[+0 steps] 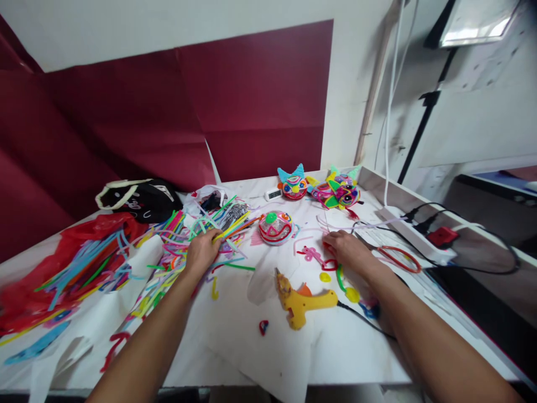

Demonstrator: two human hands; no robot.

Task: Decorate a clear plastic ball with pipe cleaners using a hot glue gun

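Note:
My left hand (203,250) is closed at the edge of a tangled heap of pipe cleaners (168,263), with yellow and orange pipe cleaners (237,226) at its fingertips. Over on the right, the fingers of my right hand (346,250) are curled down near the tabletop; what they hold, if anything, is hidden. Just below them lie a red pipe cleaner loop (330,265) and a pink twisted piece (311,254). Between my hands sits a round ornament (275,228) covered in colourful pipe cleaners. Nearer me, a yellow glue gun (304,301) lies on its side.
Two decorated animal-faced balls (294,183) (338,190) stand at the back beside a small white digital display (273,195). Orange-handled scissors (400,258) and a power strip (419,238) lie at right. A red plastic bag (71,263) and black bag (140,201) are left.

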